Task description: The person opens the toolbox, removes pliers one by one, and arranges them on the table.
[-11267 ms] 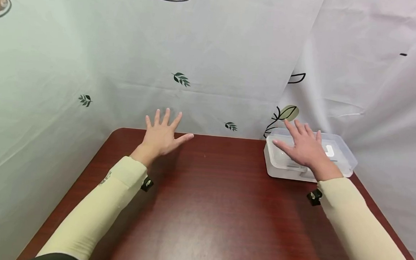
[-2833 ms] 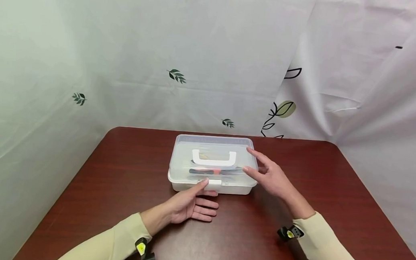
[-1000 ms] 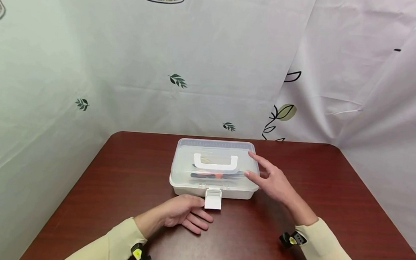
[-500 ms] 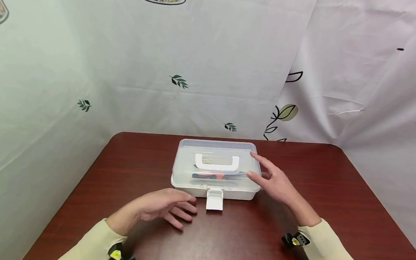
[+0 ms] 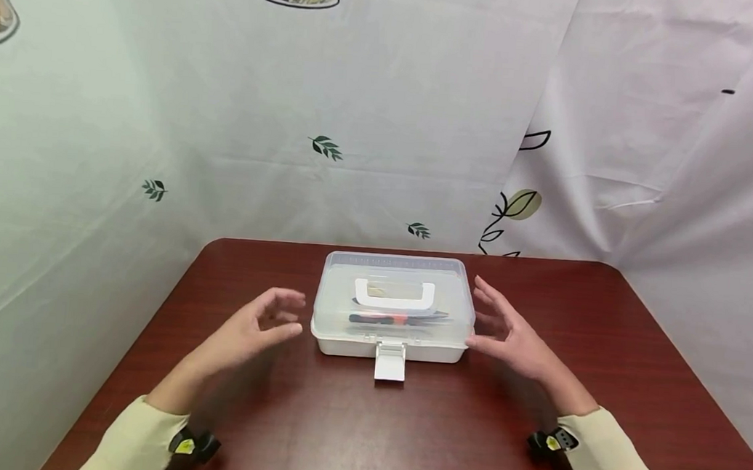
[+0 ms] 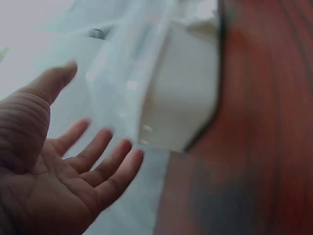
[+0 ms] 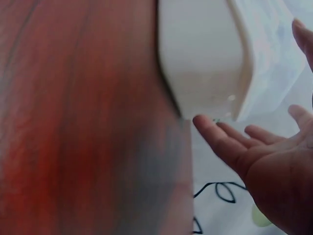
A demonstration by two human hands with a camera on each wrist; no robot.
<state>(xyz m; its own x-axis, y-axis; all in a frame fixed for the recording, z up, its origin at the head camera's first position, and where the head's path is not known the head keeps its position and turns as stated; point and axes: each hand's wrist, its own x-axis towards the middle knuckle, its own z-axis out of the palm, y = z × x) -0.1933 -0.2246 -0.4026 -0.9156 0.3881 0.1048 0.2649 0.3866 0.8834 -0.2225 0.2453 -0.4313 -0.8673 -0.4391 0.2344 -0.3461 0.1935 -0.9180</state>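
A storage box [image 5: 393,323] with a clear lid, a white handle [image 5: 394,302] and a white base stands on the table in the head view. Its front latch [image 5: 390,362] hangs down, unclipped, while the lid rests on the base. Through the lid show a dark and orange item and other blurred contents. My left hand [image 5: 245,335] is just left of the box, fingers relaxed and spread, holding nothing. On the other side my right hand [image 5: 516,339] is at the box's right edge, fingers loosely extended. Both wrist views show the palms facing the box's ends [image 6: 183,88].
The dark red wooden table [image 5: 376,431] has its back edge right behind the box. A white printed curtain [image 5: 384,119] hangs behind and along both sides. Each wrist wears a black strap with a small camera [image 5: 194,444].
Since 11.3 s ago the box has moved from the right corner to the middle. Its latch came down under the left hand, which has since shifted to the left side. The right hand has drawn slightly outward.
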